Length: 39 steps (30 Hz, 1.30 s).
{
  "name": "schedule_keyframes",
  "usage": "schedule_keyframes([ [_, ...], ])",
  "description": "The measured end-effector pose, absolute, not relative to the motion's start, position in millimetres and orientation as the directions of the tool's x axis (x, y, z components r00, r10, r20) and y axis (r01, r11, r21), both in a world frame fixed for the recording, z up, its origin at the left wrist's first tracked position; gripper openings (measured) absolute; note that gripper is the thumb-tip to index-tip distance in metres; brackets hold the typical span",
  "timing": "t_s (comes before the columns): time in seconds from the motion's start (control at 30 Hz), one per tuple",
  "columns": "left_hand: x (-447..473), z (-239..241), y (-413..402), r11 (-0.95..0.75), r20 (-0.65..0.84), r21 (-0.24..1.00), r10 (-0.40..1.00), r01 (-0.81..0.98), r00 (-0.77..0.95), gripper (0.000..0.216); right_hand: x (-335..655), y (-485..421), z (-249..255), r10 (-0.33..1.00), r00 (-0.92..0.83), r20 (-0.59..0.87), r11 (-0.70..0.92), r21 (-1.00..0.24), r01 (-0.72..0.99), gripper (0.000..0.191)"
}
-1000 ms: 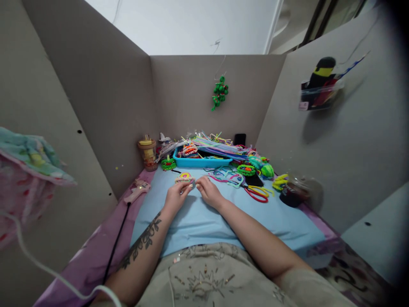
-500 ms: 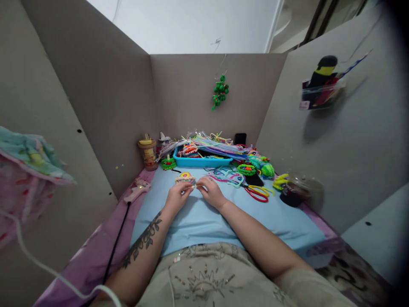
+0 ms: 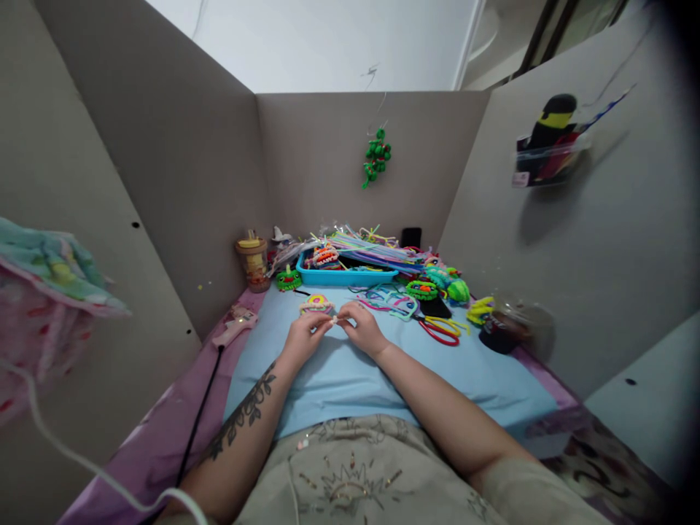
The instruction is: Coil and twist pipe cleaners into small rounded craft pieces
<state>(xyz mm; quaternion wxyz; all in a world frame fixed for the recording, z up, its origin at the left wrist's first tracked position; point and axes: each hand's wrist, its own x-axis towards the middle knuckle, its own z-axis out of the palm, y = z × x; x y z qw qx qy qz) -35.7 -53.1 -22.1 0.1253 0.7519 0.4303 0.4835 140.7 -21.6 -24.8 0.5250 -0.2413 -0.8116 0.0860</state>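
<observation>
My left hand [image 3: 306, 334] and my right hand [image 3: 361, 328] meet above the blue cloth [image 3: 350, 386], both pinched closed. Between their fingertips is a small whitish piece [image 3: 334, 319], fuzzy like a bit of pipe cleaner, though too small to make out well. Just behind my left fingers lies a pink, yellow and cream pipe-cleaner figure [image 3: 317, 303]. Loose purple and turquoise pipe cleaners [image 3: 391, 300] lie beyond my right hand. To its right rest scissors with red and yellow handles [image 3: 440, 332].
Behind stands a blue tray [image 3: 347, 277] heaped with pipe cleaners. A glue gun [image 3: 236, 326] lies at left, its black cord running toward me. A lidded cup [image 3: 254, 262] stands at back left, a dark container [image 3: 497, 332] at right. Grey panels [image 3: 328, 160] enclose the table.
The whitish piece shows a little more between my fingertips, and my right fingers have shifted slightly. Everything else has stayed in place.
</observation>
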Motion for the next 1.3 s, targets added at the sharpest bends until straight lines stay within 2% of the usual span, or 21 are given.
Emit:
schedule_keyframes([
  [0.33,-35,-20,-54,-0.524,0.532,0.710,0.837,0.471,0.128,0.021,138,-27,-21,0.450,-0.365,0.815,0.884,-0.350,0.309,0.010],
  [0.63,-36,-23,-51,-0.493,0.519,0.731,0.851,0.472,0.084,0.023,137,-32,-16,0.444,-0.364,0.819,0.891,-0.360,0.276,0.008],
  [0.9,-37,-25,-50,-0.517,0.542,0.742,0.838,0.428,0.073,0.022,139,-28,-22,0.504,-0.326,0.800,0.857,-0.415,0.305,0.002],
  [1.3,-35,-21,-55,-0.529,0.518,0.732,0.842,0.429,0.152,0.022,138,-28,-21,0.408,-0.310,0.859,0.905,-0.334,0.264,0.013],
])
